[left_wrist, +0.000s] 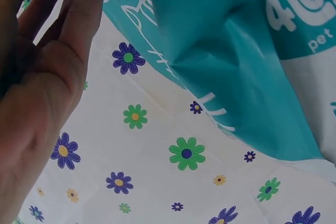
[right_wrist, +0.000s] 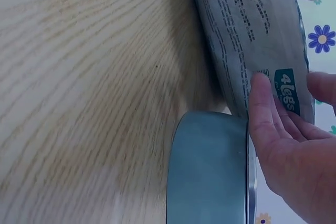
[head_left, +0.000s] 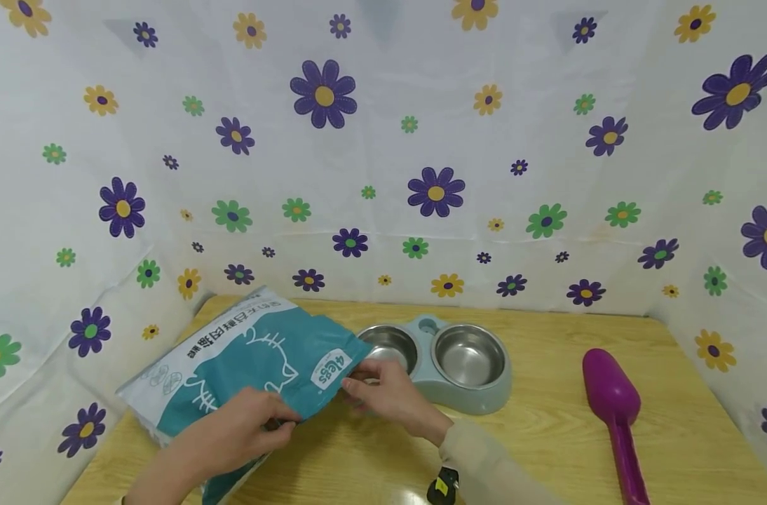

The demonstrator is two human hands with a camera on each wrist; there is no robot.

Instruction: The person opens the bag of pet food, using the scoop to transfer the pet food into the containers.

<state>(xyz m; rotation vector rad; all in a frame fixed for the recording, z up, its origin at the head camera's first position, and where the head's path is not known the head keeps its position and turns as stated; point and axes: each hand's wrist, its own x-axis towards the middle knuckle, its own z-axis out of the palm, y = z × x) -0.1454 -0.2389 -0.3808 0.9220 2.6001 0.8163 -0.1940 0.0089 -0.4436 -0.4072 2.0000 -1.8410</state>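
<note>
A teal and white pet food bag [head_left: 232, 372], printed with a white cat outline and a "4legs" label, lies tilted over the left part of the table. My left hand [head_left: 247, 428] pinches its near edge. At the corner by the label, my right hand [head_left: 392, 396] holds the bag with the thumb on top and the fingers underneath. In the right wrist view the fingers [right_wrist: 262, 108] lie along the printed back of the bag [right_wrist: 247, 30]. The left wrist view shows the bag's teal front [left_wrist: 215, 40] beside my left hand [left_wrist: 52, 82]. The bag's opening cannot be made out.
A light blue double feeder [head_left: 426, 379] with two steel bowls stands just beyond my right hand; the bag's corner overlaps the left bowl [head_left: 390, 344]. A purple scoop [head_left: 613, 400] lies on the right of the wooden table [head_left: 547, 435]. Flower-patterned cloth [head_left: 383, 154] encloses the back and sides.
</note>
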